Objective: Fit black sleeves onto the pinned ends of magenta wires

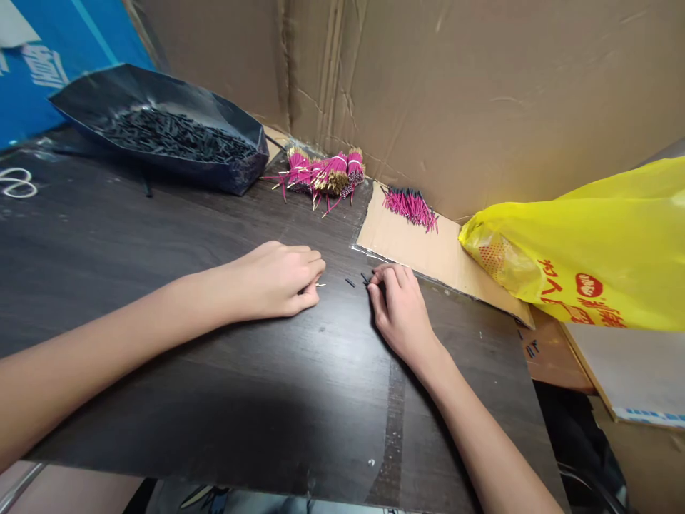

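The left hand [283,280] has its thumb and fingers pinched on a thin wire [321,285]; just the metal tip shows, pointing right across the desk [257,378]. The right hand [399,300] is curled low at the dark tubes [364,278] by its fingertips; whether it grips one, I cannot tell. A loose tube [349,283] lies between the hands, apart from both.

The step in hand looks like taking up a tube while the wire is held ready. As I judge it, the next move calls for a light pinch on one tube, its open end turned left, and the wire's tip kept free and steady.

At the far left, an open tray [225,176] holds many more tubes. Bundles of pink wires [326,173] lie far, near the middle; to their right, dark-ended pink wires [411,208] rest on a cardboard sheet [407,240].
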Demonstrator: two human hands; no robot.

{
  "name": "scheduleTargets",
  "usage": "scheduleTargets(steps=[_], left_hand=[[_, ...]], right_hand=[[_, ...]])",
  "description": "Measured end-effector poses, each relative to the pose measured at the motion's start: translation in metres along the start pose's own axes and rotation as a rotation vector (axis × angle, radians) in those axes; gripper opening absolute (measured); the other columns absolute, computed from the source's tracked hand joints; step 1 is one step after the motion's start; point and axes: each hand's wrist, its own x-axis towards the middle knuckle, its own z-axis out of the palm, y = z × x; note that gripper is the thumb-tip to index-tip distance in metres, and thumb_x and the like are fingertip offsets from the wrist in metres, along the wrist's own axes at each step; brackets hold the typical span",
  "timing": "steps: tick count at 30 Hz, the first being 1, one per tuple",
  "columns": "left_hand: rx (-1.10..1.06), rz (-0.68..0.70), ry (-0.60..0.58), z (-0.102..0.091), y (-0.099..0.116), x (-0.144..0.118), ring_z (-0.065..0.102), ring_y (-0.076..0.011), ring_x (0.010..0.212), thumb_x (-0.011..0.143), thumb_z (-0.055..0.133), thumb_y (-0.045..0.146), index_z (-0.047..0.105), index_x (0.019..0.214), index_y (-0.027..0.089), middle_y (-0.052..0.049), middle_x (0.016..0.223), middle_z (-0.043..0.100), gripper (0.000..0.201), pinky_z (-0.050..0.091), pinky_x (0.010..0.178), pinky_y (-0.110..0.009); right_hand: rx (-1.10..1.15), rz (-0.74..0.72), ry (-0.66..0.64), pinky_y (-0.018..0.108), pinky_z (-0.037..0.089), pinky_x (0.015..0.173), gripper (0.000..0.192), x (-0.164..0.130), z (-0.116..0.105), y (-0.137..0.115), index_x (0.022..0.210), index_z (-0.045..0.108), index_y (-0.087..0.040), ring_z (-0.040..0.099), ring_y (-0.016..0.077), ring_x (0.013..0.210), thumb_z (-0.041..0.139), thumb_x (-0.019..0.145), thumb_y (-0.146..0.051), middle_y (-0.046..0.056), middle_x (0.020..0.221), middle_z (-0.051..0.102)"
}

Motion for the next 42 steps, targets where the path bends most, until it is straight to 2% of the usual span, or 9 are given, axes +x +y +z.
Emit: scheduleTargets(steps=[8,14,21,23,26,29,31,37,42], left_hand=[[0.005,0.040,0.010,0.003,0.001,-0.001,0.059,-0.0190,0.077,0.097,0.054,0.028,0.062,0.084,0.018,-0.005,0.086,0.064,0.018,0.033,0.071,-0.031],[0.057,-0.027,0.037,0.002,0.007,0.000,0.063,-0.0204,0.078,0.098,0.052,0.031,0.062,0.090,0.017,-0.006,0.088,0.066,0.019,0.034,0.069,-0.031],[0.094,-0.053,0.102,0.002,0.013,0.000,0.064,-0.0171,0.072,0.099,0.045,0.029,0.059,0.093,0.016,-0.003,0.082,0.068,0.020,0.027,0.066,-0.029],[0.107,-0.017,0.167,0.004,0.012,-0.001,0.063,-0.0167,0.068,0.100,0.044,0.027,0.059,0.092,0.017,-0.002,0.079,0.068,0.020,0.028,0.065,-0.030],[0.135,0.090,0.330,0.007,0.010,-0.003,0.061,-0.0162,0.063,0.100,0.043,0.023,0.060,0.092,0.017,0.000,0.074,0.067,0.020,0.031,0.064,-0.031],[0.161,0.197,0.468,0.011,0.008,-0.004,0.061,-0.0165,0.061,0.102,0.044,0.021,0.061,0.093,0.017,0.000,0.072,0.066,0.020,0.035,0.063,-0.032],[0.174,0.241,0.511,0.013,0.008,-0.004,0.062,-0.0169,0.062,0.105,0.043,0.021,0.062,0.095,0.017,0.000,0.073,0.065,0.022,0.037,0.063,-0.032],[0.139,0.328,0.467,0.019,0.014,-0.003,0.066,-0.0161,0.073,0.107,0.044,0.017,0.062,0.108,0.016,0.000,0.086,0.068,0.018,0.040,0.065,-0.030],[0.082,0.350,0.377,0.024,0.014,-0.005,0.068,-0.0157,0.076,0.107,0.042,0.016,0.061,0.116,0.019,0.000,0.091,0.072,0.021,0.039,0.063,-0.030]], right_hand=[[-0.010,-0.010,-0.004,0.046,0.047,0.102,0.011,-0.001,-0.001,0.000,0.105,0.053,-0.020,0.058,0.0293,0.118,0.043,0.111,-0.023,0.013,0.119,0.067],[0.019,-0.001,-0.007,0.047,0.047,0.102,0.012,-0.001,-0.003,0.000,0.105,0.053,-0.020,0.058,0.0290,0.118,0.044,0.111,-0.025,0.013,0.120,0.067],[0.020,-0.004,-0.007,0.046,0.047,0.103,0.010,-0.001,-0.003,0.000,0.105,0.053,-0.020,0.058,0.0283,0.119,0.045,0.111,-0.023,0.013,0.119,0.067],[0.027,-0.014,0.003,0.046,0.047,0.102,0.009,-0.001,-0.004,-0.001,0.104,0.053,-0.019,0.058,0.0277,0.116,0.046,0.110,-0.022,0.012,0.117,0.067],[0.050,-0.051,0.054,0.046,0.049,0.100,0.009,-0.002,-0.007,-0.004,0.104,0.052,-0.019,0.058,0.0263,0.111,0.046,0.111,-0.021,0.011,0.112,0.067],[0.108,-0.139,0.115,0.044,0.051,0.100,0.006,-0.003,-0.011,-0.012,0.106,0.053,-0.019,0.059,0.0246,0.112,0.048,0.110,-0.018,0.011,0.112,0.066],[0.156,-0.207,0.118,0.042,0.052,0.102,0.004,-0.005,-0.012,-0.019,0.109,0.054,-0.018,0.060,0.0236,0.115,0.051,0.109,-0.016,0.012,0.116,0.066],[0.230,-0.267,0.022,0.040,0.055,0.098,0.003,-0.011,-0.010,-0.031,0.109,0.056,-0.018,0.062,0.0225,0.110,0.054,0.108,-0.016,0.012,0.116,0.067],[0.247,-0.266,0.021,0.038,0.055,0.095,0.004,-0.011,-0.011,-0.030,0.106,0.056,-0.017,0.061,0.0216,0.104,0.053,0.109,-0.015,0.010,0.110,0.068]])
